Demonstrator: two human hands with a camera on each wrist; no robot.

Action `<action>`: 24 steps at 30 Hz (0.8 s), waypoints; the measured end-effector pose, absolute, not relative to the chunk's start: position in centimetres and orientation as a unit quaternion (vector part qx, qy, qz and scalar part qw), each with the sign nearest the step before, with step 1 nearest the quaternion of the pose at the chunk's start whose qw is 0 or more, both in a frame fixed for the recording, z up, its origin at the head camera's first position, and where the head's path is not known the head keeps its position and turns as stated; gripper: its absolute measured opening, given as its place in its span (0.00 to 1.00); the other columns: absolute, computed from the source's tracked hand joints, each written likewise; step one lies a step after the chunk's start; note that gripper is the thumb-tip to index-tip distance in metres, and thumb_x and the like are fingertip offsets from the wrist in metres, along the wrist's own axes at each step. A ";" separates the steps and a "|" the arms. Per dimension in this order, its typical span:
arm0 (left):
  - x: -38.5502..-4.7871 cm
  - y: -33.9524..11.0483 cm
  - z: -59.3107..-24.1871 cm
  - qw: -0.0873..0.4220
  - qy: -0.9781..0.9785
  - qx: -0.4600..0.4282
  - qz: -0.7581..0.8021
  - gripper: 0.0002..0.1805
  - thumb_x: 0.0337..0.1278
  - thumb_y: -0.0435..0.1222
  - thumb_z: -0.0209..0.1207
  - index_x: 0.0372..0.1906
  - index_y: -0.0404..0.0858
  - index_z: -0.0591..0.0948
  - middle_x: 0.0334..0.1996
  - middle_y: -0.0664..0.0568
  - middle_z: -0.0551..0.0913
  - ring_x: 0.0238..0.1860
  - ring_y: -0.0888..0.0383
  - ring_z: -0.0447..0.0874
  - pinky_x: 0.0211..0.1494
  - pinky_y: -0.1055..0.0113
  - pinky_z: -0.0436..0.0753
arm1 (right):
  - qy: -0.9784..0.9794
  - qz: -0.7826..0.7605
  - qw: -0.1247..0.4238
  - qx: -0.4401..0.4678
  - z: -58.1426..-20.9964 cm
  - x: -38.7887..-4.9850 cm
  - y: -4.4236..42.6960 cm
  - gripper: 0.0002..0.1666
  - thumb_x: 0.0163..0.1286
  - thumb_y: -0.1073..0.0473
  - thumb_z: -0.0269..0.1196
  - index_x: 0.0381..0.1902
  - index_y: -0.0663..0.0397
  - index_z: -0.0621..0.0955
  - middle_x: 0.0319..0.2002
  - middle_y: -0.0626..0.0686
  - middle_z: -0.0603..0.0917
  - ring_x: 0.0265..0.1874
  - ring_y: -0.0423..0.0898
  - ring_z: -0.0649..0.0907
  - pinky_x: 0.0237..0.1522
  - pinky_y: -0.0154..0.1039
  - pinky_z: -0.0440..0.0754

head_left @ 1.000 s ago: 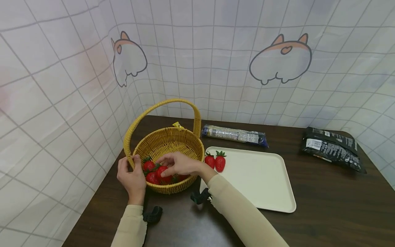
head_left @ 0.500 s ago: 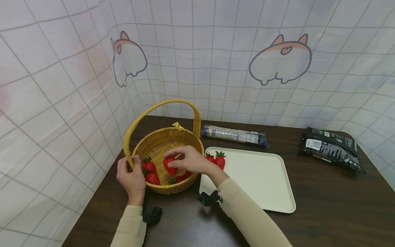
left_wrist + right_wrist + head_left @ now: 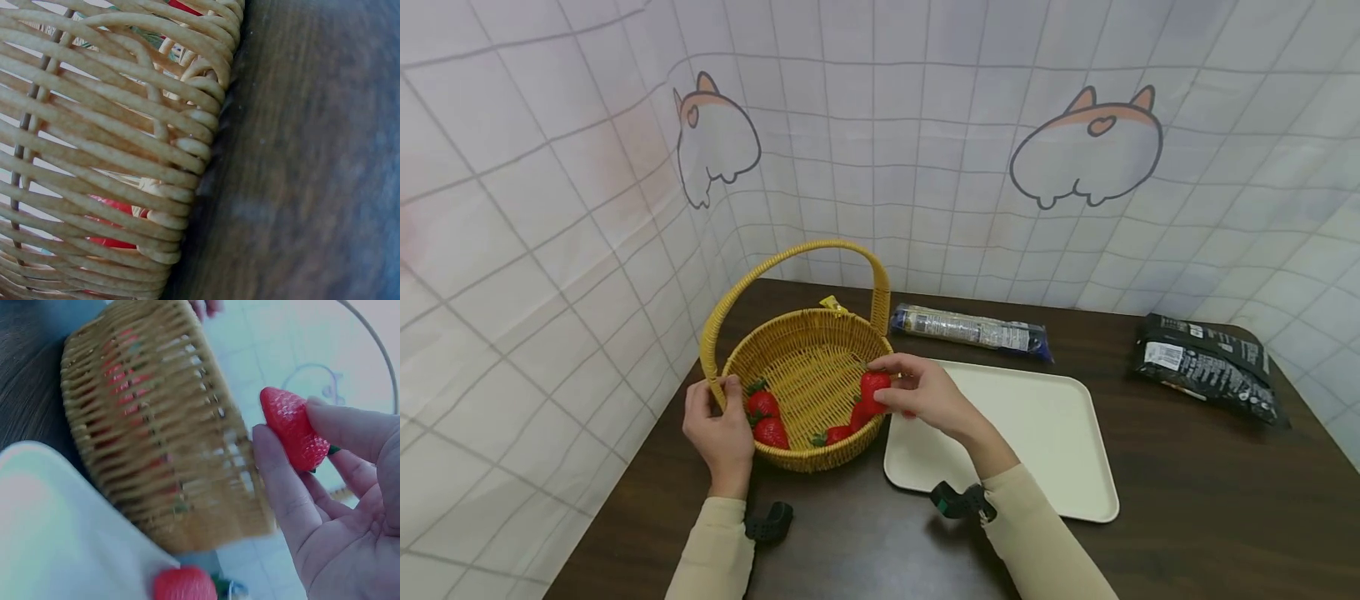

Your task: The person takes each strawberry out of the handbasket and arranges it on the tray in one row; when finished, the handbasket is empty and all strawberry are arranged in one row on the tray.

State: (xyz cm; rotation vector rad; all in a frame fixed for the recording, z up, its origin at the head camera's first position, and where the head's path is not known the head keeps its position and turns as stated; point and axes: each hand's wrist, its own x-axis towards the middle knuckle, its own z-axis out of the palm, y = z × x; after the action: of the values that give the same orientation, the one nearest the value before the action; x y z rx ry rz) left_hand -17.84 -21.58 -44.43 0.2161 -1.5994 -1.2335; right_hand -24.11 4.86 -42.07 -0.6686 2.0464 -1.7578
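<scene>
The left hand [image 3: 722,429] grips the left base of the handle of the yellow wicker basket [image 3: 820,458]; in the left wrist view only the basket's woven side [image 3: 100,125] shows. At the basket's right rim, the right hand [image 3: 936,400] pinches a strawberry [image 3: 874,383]. The right wrist view shows that strawberry [image 3: 294,428] between thumb and fingers of the right hand [image 3: 344,506], beside the rim. Several strawberries [image 3: 771,432] lie inside the basket. The white tray [image 3: 1030,433] stands to its right, with a strawberry [image 3: 184,584] on it near the basket, mostly hidden by the hand in the head view.
Behind the tray lies a long clear and blue packet [image 3: 970,327]. A black bag [image 3: 1210,364] rests at the right of the dark table [image 3: 1210,517]. A small yellow item [image 3: 832,304] is behind the basket. Patterned cloth hangs behind and at the left.
The right hand has lifted a strawberry from inside the basket and moved right with it to the rim. The left hand stays on the handle, and the basket has not moved.
</scene>
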 end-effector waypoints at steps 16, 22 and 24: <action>-17.5 -21.5 -44.2 0.530 -0.674 0.088 -0.507 0.11 0.62 0.30 0.62 0.31 0.22 0.80 0.31 0.37 0.76 0.33 0.64 0.71 0.39 0.75 0.67 | 0.718 -0.672 0.096 -0.155 -43.0 -25.7 12.3 0.26 0.65 0.67 0.64 0.61 0.65 0.74 0.55 0.66 0.75 0.44 0.52 0.84 0.43 0.49 0.83; -17.7 -21.5 -44.4 0.532 -0.670 0.089 -0.510 0.10 0.62 0.29 0.61 0.32 0.21 0.80 0.31 0.34 0.76 0.34 0.65 0.71 0.39 0.75 0.67 | 0.752 -0.645 0.080 -0.110 -44.3 -26.4 14.3 0.26 0.65 0.66 0.65 0.60 0.63 0.75 0.54 0.64 0.76 0.45 0.52 0.82 0.41 0.46 0.84; -18.1 -21.8 -45.0 0.533 -0.669 0.090 -0.511 0.10 0.62 0.29 0.62 0.32 0.22 0.80 0.32 0.35 0.76 0.34 0.65 0.71 0.39 0.74 0.67 | 0.762 -0.635 0.082 -0.100 -44.7 -26.6 14.6 0.25 0.65 0.67 0.64 0.60 0.64 0.75 0.53 0.64 0.77 0.44 0.51 0.82 0.41 0.45 0.84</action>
State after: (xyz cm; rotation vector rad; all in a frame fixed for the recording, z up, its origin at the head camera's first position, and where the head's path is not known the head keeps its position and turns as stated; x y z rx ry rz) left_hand -18.10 -21.82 -44.97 0.2157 -1.5946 -1.2184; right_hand -26.63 14.61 -44.69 -0.2978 2.2763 -1.8957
